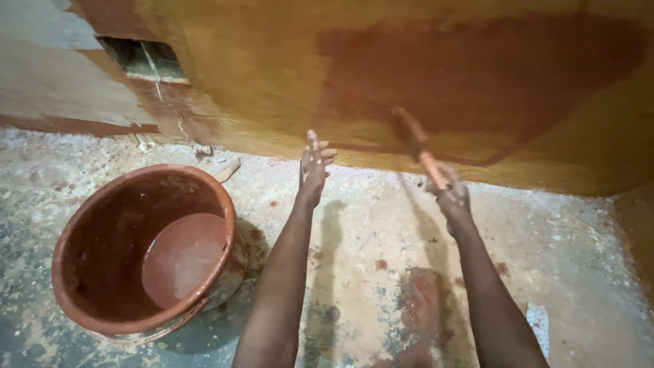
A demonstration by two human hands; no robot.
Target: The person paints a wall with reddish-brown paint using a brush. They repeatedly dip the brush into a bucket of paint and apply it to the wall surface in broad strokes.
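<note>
A paint brush [417,144] is gripped in the closed right hand [452,197], and its head is pressed against the wet brown patch [477,75] on the wall. The left hand [313,167] is held open, empty, beside it, near a bucket [88,232] of brown paint on the floor.

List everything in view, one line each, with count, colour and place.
bucket: one, red-brown, lower left on the floor, holding red-brown paint.
wall: one, ochre with a darker red-brown painted patch, across the top.
wall opening: one, dark, upper left.
floor: one, grey-white, paint-spattered, below the wall.
brush: one, paint-coated, against the wall at centre right.
left hand: one, empty, fingers spread, centre.
right hand: one, gripping the brush handle.
</note>
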